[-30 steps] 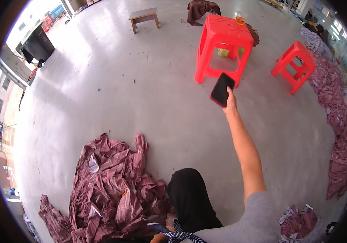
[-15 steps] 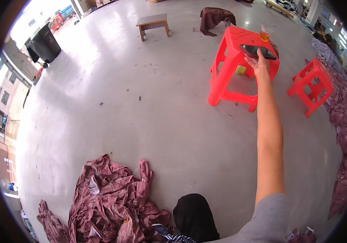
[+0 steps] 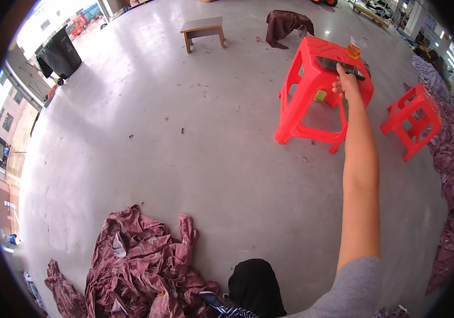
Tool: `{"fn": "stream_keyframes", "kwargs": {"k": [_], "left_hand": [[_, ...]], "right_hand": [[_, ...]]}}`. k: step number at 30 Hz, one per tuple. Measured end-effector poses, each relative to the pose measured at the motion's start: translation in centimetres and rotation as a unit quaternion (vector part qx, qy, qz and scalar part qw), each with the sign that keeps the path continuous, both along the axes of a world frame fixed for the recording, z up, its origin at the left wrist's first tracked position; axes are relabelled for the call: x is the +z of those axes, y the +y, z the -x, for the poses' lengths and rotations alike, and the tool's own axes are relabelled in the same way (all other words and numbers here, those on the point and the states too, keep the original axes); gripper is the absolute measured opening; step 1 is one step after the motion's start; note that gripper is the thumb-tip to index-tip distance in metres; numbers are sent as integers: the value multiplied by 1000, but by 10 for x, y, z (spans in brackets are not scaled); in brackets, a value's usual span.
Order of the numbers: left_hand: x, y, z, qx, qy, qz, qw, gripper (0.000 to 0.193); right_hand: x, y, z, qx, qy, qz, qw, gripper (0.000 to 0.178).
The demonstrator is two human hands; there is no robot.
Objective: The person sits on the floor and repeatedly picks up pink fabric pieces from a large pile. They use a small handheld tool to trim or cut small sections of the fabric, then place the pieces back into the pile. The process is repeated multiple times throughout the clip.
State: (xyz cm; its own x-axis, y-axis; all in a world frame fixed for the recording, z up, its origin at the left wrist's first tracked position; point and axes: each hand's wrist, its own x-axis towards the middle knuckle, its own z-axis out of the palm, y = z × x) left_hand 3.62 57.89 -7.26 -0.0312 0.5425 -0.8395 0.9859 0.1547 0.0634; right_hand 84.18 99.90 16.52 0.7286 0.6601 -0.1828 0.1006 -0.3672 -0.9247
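My right hand is stretched far out to the top of a tall red plastic stool. It grips the near end of a dark phone that lies flat on the stool's seat. A small orange-lidded clear cup stands on the seat just beyond the phone. My left hand is out of view. A heap of maroon cloth lies on the grey floor at my lower left, beside my dark-trousered knee.
A smaller red stool stands to the right of the tall one. A low wooden bench and a brown cloth draped over something sit farther back. A black bin stands at far left. Purple fabric lines the right edge.
My right arm has reached forward and brought the phone from mid-air down onto the tall red stool's seat. The view has shifted closer to the stool.
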Motion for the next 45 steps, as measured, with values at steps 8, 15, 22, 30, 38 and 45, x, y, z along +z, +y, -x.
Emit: {"fn": "stream_keyframes", "kwargs": {"k": [8,15,22,30,38,45], "left_hand": [[-8,-19,-26,-13,-15,12,1000,31],[-20,-184,-23,-120,-66,87,987,31],[-4,-260,-14,-253,-79,-35,964,16],[53,-246,-7,-138,-102,26,985,73],[68,-291,38,44,-151,-186,970,69],[89,-310,40,157,-175,-250,939,62]], "right_hand": [[-6,-2,9,-6,-58,-23,998,48],[-45,-20,22,159,-225,-187,943,45],[-93,-127,271,364,57,-95,925,31],[-35,-280,500,572,114,-56,811,23],[-22,-371,677,727,44,-101,678,19],[-115,-380,791,783,-211,-102,576,20]]}}
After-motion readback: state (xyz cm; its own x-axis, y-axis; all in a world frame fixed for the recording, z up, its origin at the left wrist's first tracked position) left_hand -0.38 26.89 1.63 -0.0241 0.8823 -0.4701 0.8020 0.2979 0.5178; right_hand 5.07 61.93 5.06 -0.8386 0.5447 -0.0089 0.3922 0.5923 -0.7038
